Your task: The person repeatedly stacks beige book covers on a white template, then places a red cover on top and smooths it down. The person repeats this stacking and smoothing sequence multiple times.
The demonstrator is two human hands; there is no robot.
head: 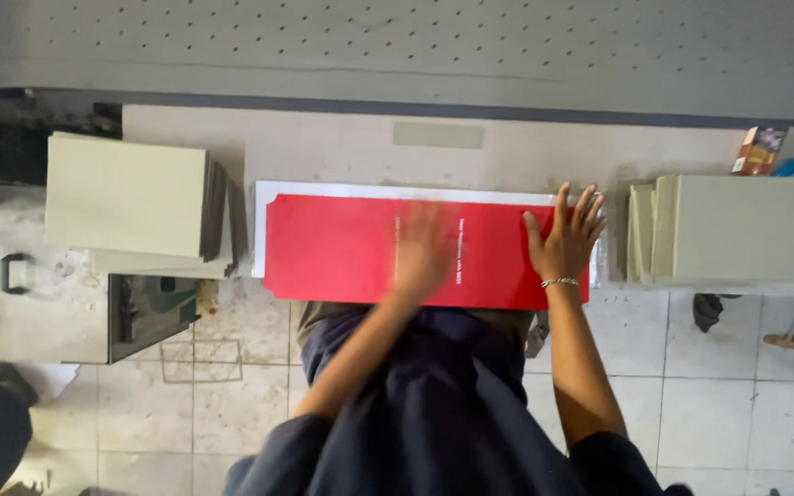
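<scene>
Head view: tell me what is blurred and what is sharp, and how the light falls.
Head view: the left hand is smeared by motion blur over the long red card sheet; the right hand, pressed flat on that sheet, is sharp, as are the pale board stacks; light is soft and even, with no glare on the red.

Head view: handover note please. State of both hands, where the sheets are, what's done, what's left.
Left hand: flat on the middle of the red sheet, motion-blurred, gripping nothing.
Right hand: fingers spread, pressing the red sheet's right end, a bracelet on the wrist.
The red sheet lies on a white board at the table edge.
Stacks of pale boards: one left, one right.
Done: red sheet laid over the white board, about square to it.
Left: pressing appears underway; whether it is stuck down cannot be told.
</scene>
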